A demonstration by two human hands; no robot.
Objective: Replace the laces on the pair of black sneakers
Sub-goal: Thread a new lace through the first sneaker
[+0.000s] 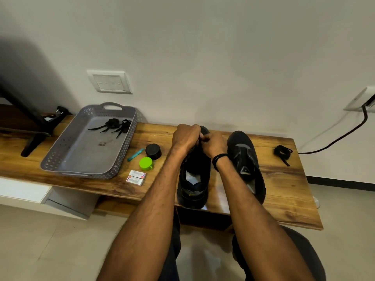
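Two black sneakers on the wooden bench: one sneaker sits with its heel at the near edge, the other sneaker just beside it on the right. Left hand and right hand are both curled, pinching a black lace by the toe. One loose lace bundle lies far right, and there are two more in the one gray tray on the left. White wall behind, tile floor below.

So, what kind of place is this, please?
Probably a living room in a home, not a workshop. A low wooden bench stands against the wall, a wall switch plate is above it, and a television stand rests at its left end.
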